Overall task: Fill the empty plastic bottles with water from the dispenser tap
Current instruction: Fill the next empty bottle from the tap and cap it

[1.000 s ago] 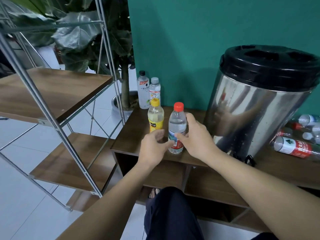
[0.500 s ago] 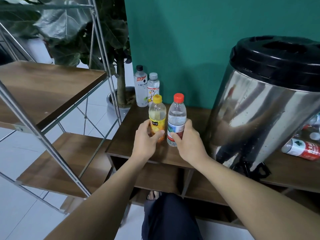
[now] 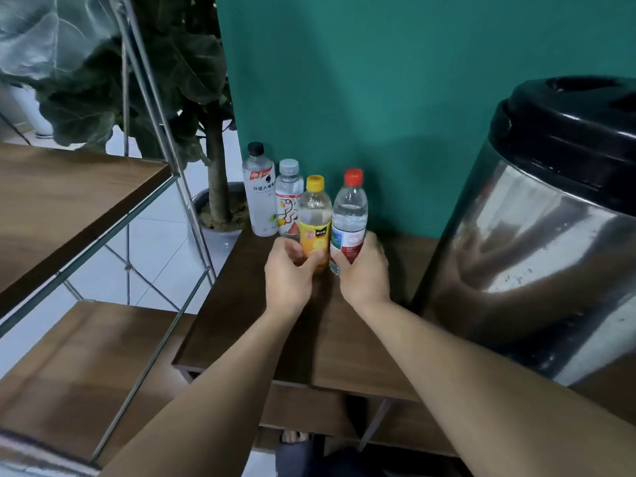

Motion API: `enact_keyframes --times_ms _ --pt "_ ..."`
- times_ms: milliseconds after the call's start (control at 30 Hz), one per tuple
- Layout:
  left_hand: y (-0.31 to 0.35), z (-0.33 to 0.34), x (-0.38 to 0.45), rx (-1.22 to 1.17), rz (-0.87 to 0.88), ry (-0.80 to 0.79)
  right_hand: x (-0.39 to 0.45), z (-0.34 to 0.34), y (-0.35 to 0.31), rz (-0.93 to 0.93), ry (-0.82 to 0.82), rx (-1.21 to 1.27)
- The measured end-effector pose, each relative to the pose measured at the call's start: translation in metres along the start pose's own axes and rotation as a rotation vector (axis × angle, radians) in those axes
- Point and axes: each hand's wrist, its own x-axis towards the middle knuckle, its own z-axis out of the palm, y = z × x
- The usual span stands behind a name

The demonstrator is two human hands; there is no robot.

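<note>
Steel and black plastic fill the right of the frame: the dispenser (image 3: 550, 242), its tap out of sight. Next in size, the wooden surface (image 3: 261, 339) carries everything across the centre, with a wire shelf rack (image 3: 86, 208) at left and a potted plant (image 3: 213, 187) at upper left behind it. My left hand (image 3: 289, 273) curls around the base of the yellow-capped bottle (image 3: 314, 222), and my right hand (image 3: 364, 270) grips the red-capped bottle (image 3: 349, 218) low down; the two stand upright, touching, both capped and seemingly holding water. I judge I am holding them low to keep them steady while setting them with the black-capped bottle (image 3: 258, 194) and grey-capped bottle (image 3: 288, 197) just behind, which crowd that corner.
</note>
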Motion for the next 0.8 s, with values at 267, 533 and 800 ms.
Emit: enact_keyframes --times_ms 267,533,800 --pt "-0.013 0.024 0.052 -0.013 0.104 -0.091 0.040 0.032 0.002 0.065 0.055 0.005" --pt "-0.014 0.035 0.069 -0.015 0.165 -0.144 0.062 0.048 0.002 0.136 0.123 0.035" --pt "-0.015 0.029 0.075 0.035 0.158 -0.176 0.067 0.056 -0.003 0.197 0.123 0.090"
